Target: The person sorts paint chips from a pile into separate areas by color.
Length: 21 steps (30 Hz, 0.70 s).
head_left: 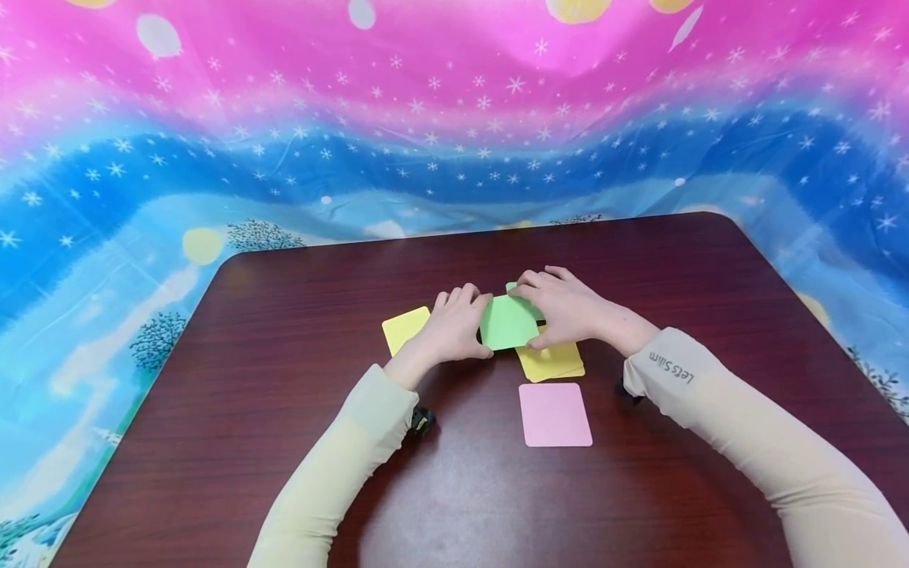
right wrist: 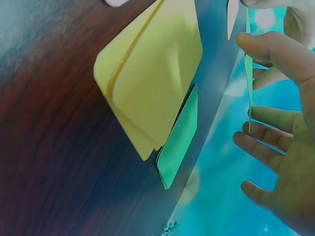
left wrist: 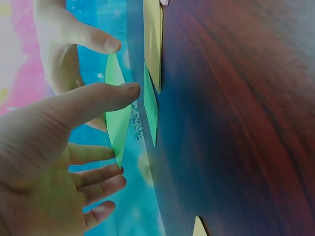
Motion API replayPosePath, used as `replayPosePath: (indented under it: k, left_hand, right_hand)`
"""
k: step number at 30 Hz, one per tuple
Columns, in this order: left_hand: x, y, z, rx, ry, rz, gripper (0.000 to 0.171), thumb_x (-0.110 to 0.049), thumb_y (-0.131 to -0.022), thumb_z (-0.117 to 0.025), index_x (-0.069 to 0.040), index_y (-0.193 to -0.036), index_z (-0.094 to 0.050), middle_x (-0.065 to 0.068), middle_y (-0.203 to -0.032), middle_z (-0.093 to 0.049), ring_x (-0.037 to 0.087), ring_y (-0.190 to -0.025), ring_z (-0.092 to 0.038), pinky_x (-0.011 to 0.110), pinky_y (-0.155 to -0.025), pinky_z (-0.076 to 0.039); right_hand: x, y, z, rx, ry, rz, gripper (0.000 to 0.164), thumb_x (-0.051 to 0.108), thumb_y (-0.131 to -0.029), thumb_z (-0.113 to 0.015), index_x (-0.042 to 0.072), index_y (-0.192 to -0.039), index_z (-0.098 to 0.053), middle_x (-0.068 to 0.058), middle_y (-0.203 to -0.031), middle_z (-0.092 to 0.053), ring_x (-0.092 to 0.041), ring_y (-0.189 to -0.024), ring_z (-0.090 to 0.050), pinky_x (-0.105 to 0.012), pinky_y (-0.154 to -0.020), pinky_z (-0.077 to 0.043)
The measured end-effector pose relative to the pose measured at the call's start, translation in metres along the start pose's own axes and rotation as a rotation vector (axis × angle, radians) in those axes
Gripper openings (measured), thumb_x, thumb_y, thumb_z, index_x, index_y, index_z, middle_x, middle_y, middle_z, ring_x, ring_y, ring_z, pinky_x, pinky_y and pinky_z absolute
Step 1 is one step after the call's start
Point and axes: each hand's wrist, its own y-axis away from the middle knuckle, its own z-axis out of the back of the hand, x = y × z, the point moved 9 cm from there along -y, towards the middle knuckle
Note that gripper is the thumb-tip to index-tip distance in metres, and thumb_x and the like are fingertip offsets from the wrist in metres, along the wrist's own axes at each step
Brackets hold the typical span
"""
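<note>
A thin green square card is held up above the table between both hands. My left hand grips its left side, thumb at the near corner and fingers at the far one. On the opposite side my right hand holds the card by its corners in the same way. Below the right hand lie overlapping yellow cards, with more green cards against their far edge. One yellow card lies beyond my left wrist, partly hidden by that hand. Nearer to me is a pink card, flat on the wood.
The dark brown wooden table has rounded far corners. A pink and blue patterned cloth hangs behind it and along both sides. Black straps show at the wrists, below the light sleeves.
</note>
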Motion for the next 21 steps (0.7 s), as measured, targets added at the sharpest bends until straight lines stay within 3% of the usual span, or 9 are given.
replayPosePath:
  k: [9,21]
  left_hand:
    - [0.000,-0.012,-0.001,0.017,0.048,-0.007,0.079,-0.036,-0.070,-0.074,-0.009,-0.135,-0.039,0.007,-0.125,-0.042,0.023,-0.111,-0.039,0.040,-0.089,-0.031]
    - [-0.001,-0.032,-0.004,-0.001,0.020,-0.005,0.065,-0.034,-0.074,-0.070,-0.015,-0.132,-0.046,0.005,-0.130,-0.042,0.022,-0.115,-0.039,0.039,-0.092,-0.030]
  right_hand:
    - [-0.017,0.000,0.000,-0.005,-0.007,-0.062,0.081,0.048,-0.060,-0.076,0.010,-0.127,-0.050,-0.004,-0.118,-0.047,-0.021,-0.113,-0.044,-0.051,-0.104,-0.020]
    - [-0.040,0.002,-0.003,-0.010,-0.042,-0.125,0.077,0.044,-0.063,-0.076,0.010,-0.127,-0.050,-0.008,-0.122,-0.048,-0.024,-0.114,-0.046,-0.053,-0.103,-0.020]
